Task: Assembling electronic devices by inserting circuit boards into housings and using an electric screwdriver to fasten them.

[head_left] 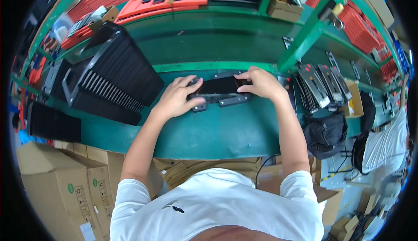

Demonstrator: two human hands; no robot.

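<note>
A dark, glossy rectangular panel [220, 85], much like a phone screen, lies in a dark grey fixture with angled arms [234, 101] on the green worktable [213, 132]. My left hand [176, 96] grips its left end, thumb on the near side and fingers on the far side. At the right end, my right hand [262, 84] closes over the panel's corner and edge with thumb and fingers. The fingertips partly hide both ends, and I cannot tell whether the panel is fixed to the fixture.
Left stands a large black slotted rack [126, 62]. On the right are dark flat units [311, 86] in a row, a cardboard box [355, 99] and a black bag [325, 134]. A green post [311, 27] rises behind; red trays [161, 3] fill the shelf above. Cartons [56, 188] stand below left.
</note>
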